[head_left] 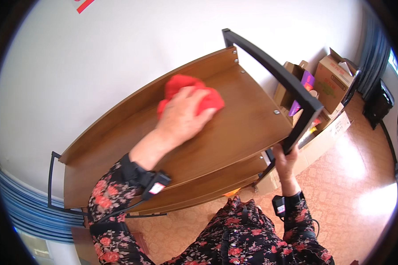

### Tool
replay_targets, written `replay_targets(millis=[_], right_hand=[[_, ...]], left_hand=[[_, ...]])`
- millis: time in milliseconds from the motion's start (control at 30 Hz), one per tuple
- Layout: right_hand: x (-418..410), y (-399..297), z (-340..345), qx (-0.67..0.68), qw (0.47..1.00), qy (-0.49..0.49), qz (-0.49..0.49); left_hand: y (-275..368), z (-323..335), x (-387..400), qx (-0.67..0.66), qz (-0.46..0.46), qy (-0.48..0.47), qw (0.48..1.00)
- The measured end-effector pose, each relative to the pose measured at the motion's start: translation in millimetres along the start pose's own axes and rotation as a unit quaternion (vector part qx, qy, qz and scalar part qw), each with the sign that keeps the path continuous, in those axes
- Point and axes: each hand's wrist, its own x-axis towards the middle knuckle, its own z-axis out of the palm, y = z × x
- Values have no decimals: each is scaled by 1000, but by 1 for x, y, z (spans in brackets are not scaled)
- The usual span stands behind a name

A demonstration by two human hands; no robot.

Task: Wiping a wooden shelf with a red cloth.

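My left hand (pixel 182 116) presses a bunched red cloth (pixel 184 82) onto the top board (pixel 238 109) of a brown wooden shelf unit. The cloth lies near the board's raised back edge (pixel 146 87), right of its middle, and is slightly blurred. At the shelf's right end, my right hand (pixel 286 159) grips the front post of the black metal frame (pixel 272 63), just below the top board's corner. A lower wooden shelf (pixel 219 175) shows under the front edge. My left forearm covers part of the top board's left half.
Behind the unit rises a white wall (pixel 102 59). Opened cardboard boxes (pixel 335 79) with packages stand on the floor at the right. Blue curtains (pixel 39 205) hang at the lower left and upper right. Straps with small devices and cables sit on both my forearms.
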Motion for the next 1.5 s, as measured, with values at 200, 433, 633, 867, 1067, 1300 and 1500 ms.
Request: replay_targets(millis=[200, 433, 633, 867, 1067, 1300, 1500], right_hand=[[5, -24, 5, -71, 995, -47, -44], [6, -34, 2, -73, 995, -55, -33], [5, -20, -5, -49, 998, -24, -23], [0, 11, -5, 9, 1000, -4, -2], [0, -4, -4, 49, 999, 2, 13], [1, -10, 7, 33, 999, 19, -18], [-1, -2, -2, 41, 999, -11, 21]], left_hand=[[98, 35, 42, -216, 154, -45, 963], [43, -36, -28, -115, 38, -121, 985], [-77, -107, -164, 75, -245, 1, 967], [-159, -158, -270, 333, -446, -8, 830], [-30, -78, -138, 137, -144, 41, 979], [73, -54, -62, -268, 71, -21, 961], [-4, -72, -62, -177, -62, -34, 982]])
